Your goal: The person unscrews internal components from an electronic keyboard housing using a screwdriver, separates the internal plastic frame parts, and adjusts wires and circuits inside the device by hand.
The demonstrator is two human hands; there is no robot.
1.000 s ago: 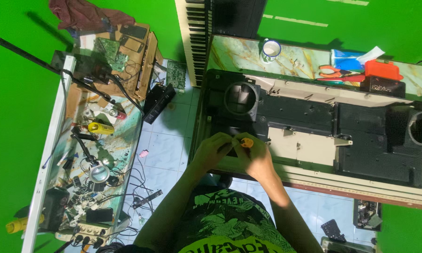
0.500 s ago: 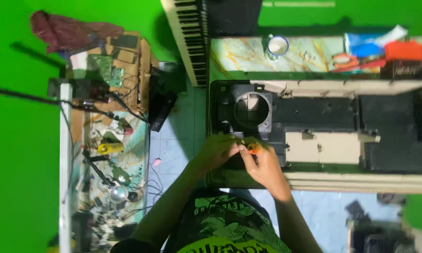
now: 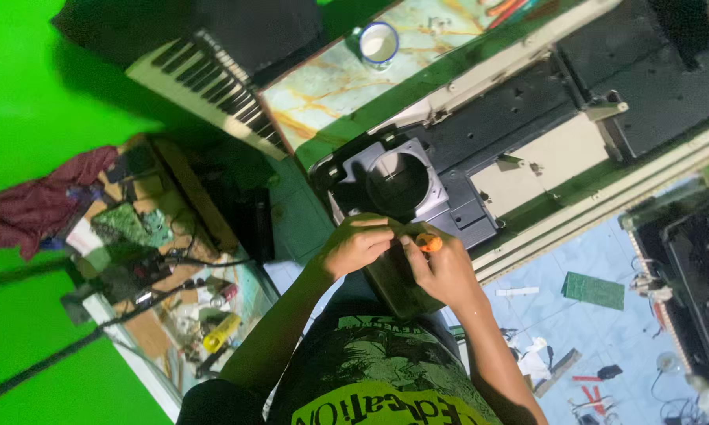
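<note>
My right hand (image 3: 443, 270) grips a small orange-handled tool (image 3: 428, 243), its fingers curled around it. My left hand (image 3: 358, 244) is closed right beside it, fingertips pinching at the tool's tip; whatever sits between them is too small to see. Both hands hover over the near end of a long dark grey casing (image 3: 520, 118) with a round speaker opening (image 3: 398, 175), lying on a marbled table (image 3: 323, 98). A dark panel (image 3: 398, 287) lies under my hands.
A white cup (image 3: 378, 42) stands on the table's far side. A piano keyboard (image 3: 209, 86) leans behind it. At left is a cluttered bench (image 3: 173, 291) with circuit boards, cables and a yellow item (image 3: 221, 332). A green board (image 3: 593, 290) and scraps lie on the blue tiled floor.
The view has swung and tilted, so the table now runs diagonally. My hands stay together on the orange tool at the casing's end.
</note>
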